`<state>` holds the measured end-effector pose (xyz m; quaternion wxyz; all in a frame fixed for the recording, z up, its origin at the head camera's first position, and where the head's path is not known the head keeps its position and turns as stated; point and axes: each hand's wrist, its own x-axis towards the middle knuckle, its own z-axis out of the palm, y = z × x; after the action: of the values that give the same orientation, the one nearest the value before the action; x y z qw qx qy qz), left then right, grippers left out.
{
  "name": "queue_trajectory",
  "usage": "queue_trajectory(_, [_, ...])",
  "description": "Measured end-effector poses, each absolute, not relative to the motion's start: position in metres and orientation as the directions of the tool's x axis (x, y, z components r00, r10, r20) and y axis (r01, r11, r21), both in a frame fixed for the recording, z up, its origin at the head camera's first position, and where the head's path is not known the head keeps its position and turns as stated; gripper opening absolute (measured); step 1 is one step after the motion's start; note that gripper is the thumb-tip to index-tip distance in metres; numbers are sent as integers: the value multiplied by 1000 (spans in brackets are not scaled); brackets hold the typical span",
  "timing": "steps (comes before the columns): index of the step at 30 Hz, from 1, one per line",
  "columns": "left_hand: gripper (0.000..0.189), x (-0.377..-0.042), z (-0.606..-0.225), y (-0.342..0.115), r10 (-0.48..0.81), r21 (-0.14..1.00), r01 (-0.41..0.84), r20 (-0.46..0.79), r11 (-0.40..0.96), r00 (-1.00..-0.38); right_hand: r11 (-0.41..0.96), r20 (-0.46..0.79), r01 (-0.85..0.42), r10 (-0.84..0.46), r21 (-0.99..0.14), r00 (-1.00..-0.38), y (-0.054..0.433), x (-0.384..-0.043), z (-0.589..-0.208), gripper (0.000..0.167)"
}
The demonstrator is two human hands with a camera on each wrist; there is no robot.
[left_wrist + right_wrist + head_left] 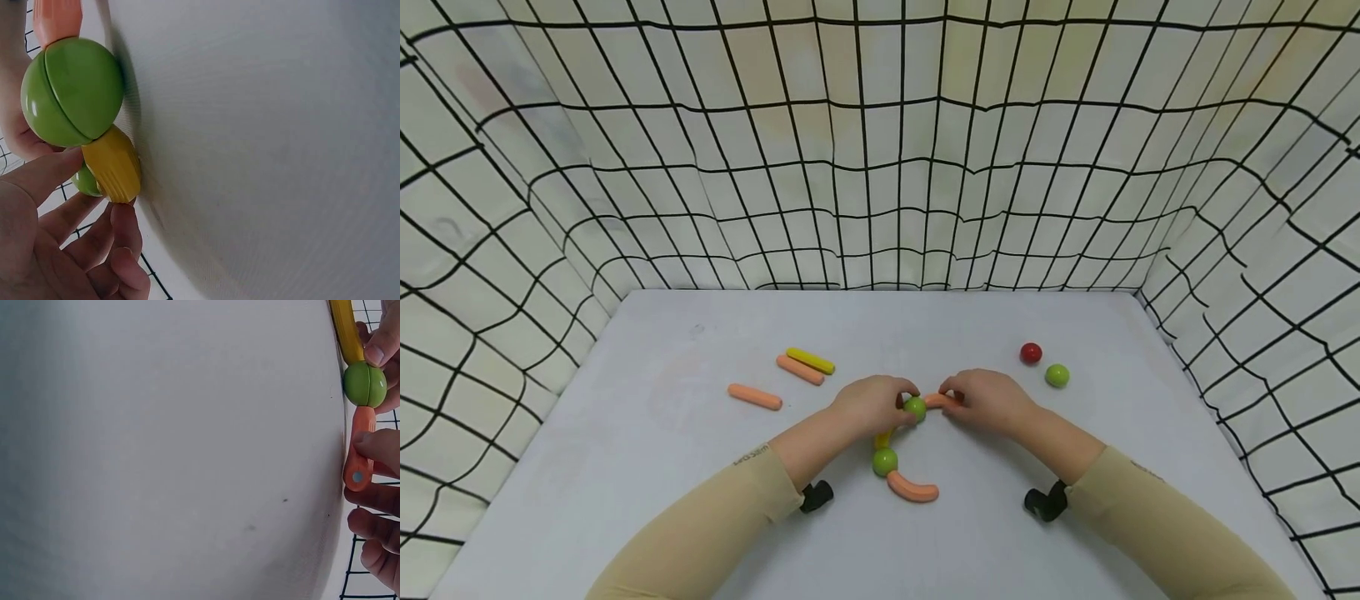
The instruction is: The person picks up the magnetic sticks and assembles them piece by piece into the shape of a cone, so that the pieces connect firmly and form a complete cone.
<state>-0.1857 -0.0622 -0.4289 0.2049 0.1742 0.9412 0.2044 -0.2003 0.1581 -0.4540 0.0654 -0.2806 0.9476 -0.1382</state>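
Note:
A joined chain of toy pieces lies mid-table. It has a curved orange stick (913,487), a green ball (885,462), a yellow stick (114,164), a second green ball (914,408) and another orange stick (360,450). My left hand (874,402) grips the second green ball where the yellow stick meets it, and its fingers partly cover that joint. Between thumb and fingers, my right hand (992,402) pinches the orange stick, which touches this ball. A pale round disc (357,477) shows on that stick's free end.
At the left lie two orange sticks (755,397) and a yellow stick (810,360). A red ball (1031,353) and a green ball (1057,375) sit at the right. Black grid netting (902,167) over white walls encloses the white table (677,333) at its back and sides.

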Motion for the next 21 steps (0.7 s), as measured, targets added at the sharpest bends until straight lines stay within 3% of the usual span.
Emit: queue_trajectory(21, [39, -178, -429, -63, 342, 459, 181, -297, 870, -892, 769, -48, -572, -607, -284, -793, 146, -222, -455, 22])
